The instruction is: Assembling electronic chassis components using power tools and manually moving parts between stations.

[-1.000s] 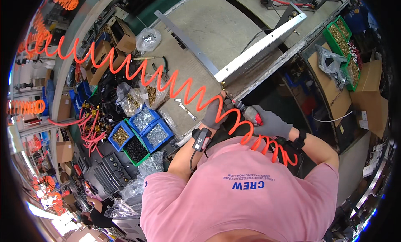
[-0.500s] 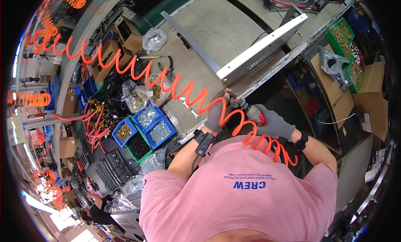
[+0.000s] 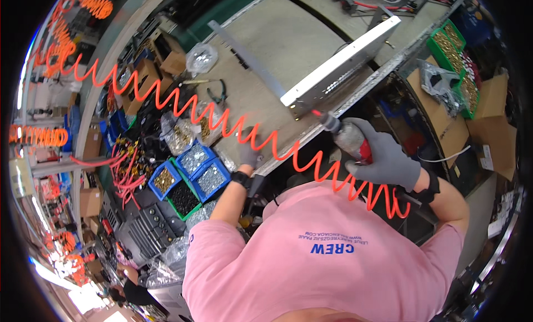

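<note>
My right hand (image 3: 383, 158), in a grey glove, is closed around a grey and red air screwdriver (image 3: 351, 140). Its blurred reddish tip points at the near corner of a white metal panel (image 3: 341, 61), apart from it. The panel stands on edge on the worktable (image 3: 272, 38) and joins a thin metal strip (image 3: 250, 61). My left hand (image 3: 251, 154), gloved too, reaches down at the table's near edge, where a wrench lay. Blur and the orange coiled hose (image 3: 300, 161) crossing there hide its fingers, and the wrench no longer shows.
Left of my left hand sit blue bins (image 3: 211, 176) of small metal parts and a green bin (image 3: 183, 197) of black parts. Pliers (image 3: 217, 93) and a plastic bag (image 3: 201, 58) lie farther back. Green trays (image 3: 444, 47) and cardboard boxes (image 3: 491, 122) stand at the right.
My right hand has drawn the air screwdriver back right, away from the panel's corner. My left hand has left the tool and moved left to where the wrench lay; the hose shifted too.
</note>
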